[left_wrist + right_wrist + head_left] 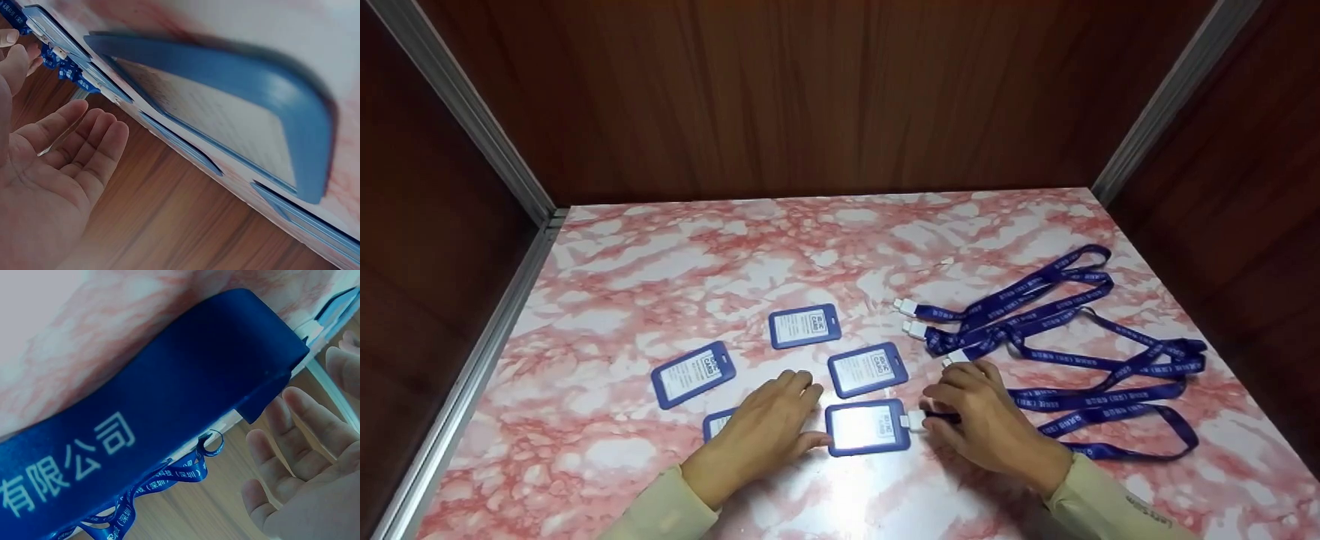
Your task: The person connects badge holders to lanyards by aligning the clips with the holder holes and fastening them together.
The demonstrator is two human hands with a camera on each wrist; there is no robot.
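Observation:
A blue card holder (868,427) lies flat on the table, with a white lanyard clip (915,420) at the slot on its right end. My left hand (769,420) is just left of it, thumb tip at its left edge; in the left wrist view the fingers (107,140) are loosely extended. Around the clip and the start of its blue strap is my right hand (982,420), thumb and forefinger on either side with a gap between them. The right wrist view shows this hand's fingers (306,422) relaxed and spread near the folded blue strap (225,343).
Other blue card holders lie at the back (805,326), left (694,373) and middle (868,369); another (718,425) is partly hidden beneath my left forearm. Several blue lanyards (1035,300) with white clips spread over the table's right side. Dark wood panels (825,97) enclose the marbled table (660,262).

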